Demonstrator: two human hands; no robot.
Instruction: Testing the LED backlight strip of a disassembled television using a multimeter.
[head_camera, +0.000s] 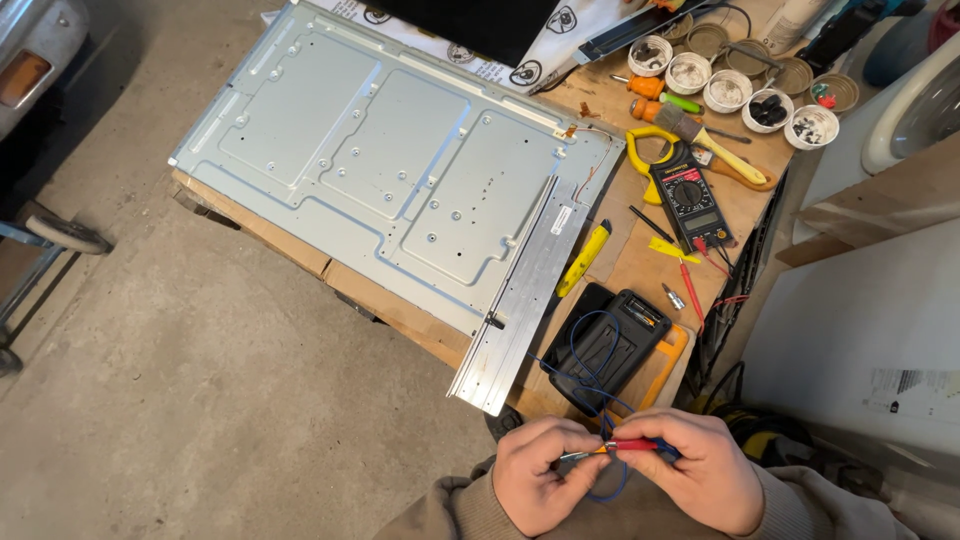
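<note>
Here | left hand (540, 478) fingers pinched shut on metal probe tip | right hand (700, 478) fingers closed on red probe handle (632, 445) | blue wire (592, 372) looped just above fingers toward black tester (610, 345) | risk: wire snagging, tip slipping from the pinch.

hands 2: left hand (535, 480), right hand (700, 480) | red-handled tool (635, 446) 1 | blue wire (592, 375) 1 | metal back panel (390, 160) 1 | metal strip (520, 300) 1 | clamp meter (688, 200) 1 | small white cups (688, 72) at least 6 | yellow utility knife (585, 258) 1 | brush (705, 135) 1 | black case (610, 345) 1
</note>
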